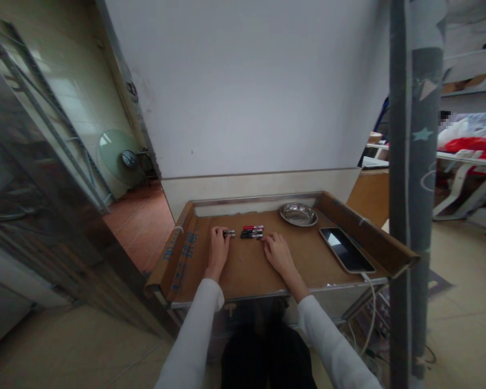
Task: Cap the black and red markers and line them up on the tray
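Observation:
Several short red and black cylinders, which look like batteries (252, 233), lie side by side in the middle of the cardboard-lined table (243, 270). To their left, my left hand (217, 247) is closed on a small black and silver battery (230, 233), whose end sticks out past the fingers towards the group. My right hand (278, 251) rests at the right end of the row with its fingers curled down. Its fingertips are close to the nearest black battery; whether they grip anything is too small to make out.
A round metal dish (298, 214) stands at the back right of the table. Nearer me on the right lies a phone (346, 250) with a white cable (373, 308). Raised cardboard sides (368, 229) border the table. A wrapped grey post (413, 216) rises at the right.

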### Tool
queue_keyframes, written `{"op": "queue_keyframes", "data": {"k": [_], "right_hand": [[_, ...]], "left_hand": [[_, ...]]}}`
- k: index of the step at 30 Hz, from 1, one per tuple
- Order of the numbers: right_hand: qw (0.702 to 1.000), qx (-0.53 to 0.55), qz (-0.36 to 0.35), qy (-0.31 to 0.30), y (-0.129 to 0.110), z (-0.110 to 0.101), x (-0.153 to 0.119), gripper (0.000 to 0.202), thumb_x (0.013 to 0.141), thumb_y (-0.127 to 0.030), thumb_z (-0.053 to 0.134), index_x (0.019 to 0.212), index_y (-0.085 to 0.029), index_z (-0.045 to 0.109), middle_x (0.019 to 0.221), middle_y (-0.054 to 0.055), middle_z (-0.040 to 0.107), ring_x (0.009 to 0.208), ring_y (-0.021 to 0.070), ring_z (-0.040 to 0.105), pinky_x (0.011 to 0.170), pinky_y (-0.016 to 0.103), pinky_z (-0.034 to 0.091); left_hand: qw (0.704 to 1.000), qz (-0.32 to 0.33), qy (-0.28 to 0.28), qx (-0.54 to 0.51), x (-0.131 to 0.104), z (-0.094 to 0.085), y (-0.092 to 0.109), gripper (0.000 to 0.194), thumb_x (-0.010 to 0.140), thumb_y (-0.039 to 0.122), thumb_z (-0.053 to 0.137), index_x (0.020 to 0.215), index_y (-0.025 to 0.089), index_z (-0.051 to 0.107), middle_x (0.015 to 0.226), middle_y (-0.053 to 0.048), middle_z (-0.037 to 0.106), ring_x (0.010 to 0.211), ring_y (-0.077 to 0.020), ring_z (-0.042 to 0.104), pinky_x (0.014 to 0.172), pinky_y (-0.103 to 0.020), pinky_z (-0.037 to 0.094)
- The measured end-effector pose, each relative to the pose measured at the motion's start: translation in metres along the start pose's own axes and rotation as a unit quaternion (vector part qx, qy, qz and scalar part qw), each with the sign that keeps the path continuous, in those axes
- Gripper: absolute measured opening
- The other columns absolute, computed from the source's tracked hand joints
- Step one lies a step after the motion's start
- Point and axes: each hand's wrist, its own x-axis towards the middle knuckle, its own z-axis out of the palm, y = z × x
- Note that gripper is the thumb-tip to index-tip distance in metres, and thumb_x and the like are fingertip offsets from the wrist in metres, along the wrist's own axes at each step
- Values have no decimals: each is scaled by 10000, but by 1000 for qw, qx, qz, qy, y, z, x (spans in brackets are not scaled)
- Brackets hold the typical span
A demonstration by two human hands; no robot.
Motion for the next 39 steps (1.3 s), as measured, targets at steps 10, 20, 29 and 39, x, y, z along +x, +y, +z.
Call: {"op": "queue_keyframes", "data": {"k": [10, 20, 29, 39], "right_hand": [[999, -26, 16, -15, -2, 0, 0, 271, 891, -182, 390, 1093, -190, 570, 1014, 99, 560, 971, 213, 474, 818, 301, 335], [999, -25, 28, 0, -2, 1, 0, 138, 874, -212, 445, 889, -161, 573, 931, 86, 572, 900, 212, 483, 780, 292, 326], [997, 71, -1, -7, 0, -3, 2, 155, 890, -170, 408, 922, -177, 560, 957, 73, 640, 911, 191, 547, 779, 287, 354], [975, 213, -61, 3, 2, 3, 1, 140, 859, -179, 465, 953, -199, 567, 957, 58, 650, 885, 175, 585, 794, 291, 433]], "left_hand": [[958, 38, -273, -81, -36, -42, 5, 256, 791, 260, 594, 1045, 232, 611, 1004, -17, 536, 803, -117, 537, 731, -243, 464], [969, 45, -233, -76, -18, 8, 23, 91, 836, 231, 534, 822, 171, 601, 846, -13, 533, 758, -132, 532, 741, -263, 446], [972, 78, -201, -97, -8, 34, 34, 75, 853, 184, 505, 826, 185, 575, 869, -24, 586, 865, -164, 562, 809, -287, 440], [969, 128, -201, -59, -13, 27, 44, 95, 860, 155, 481, 861, 197, 567, 908, -28, 613, 898, -168, 577, 831, -299, 455]]}}
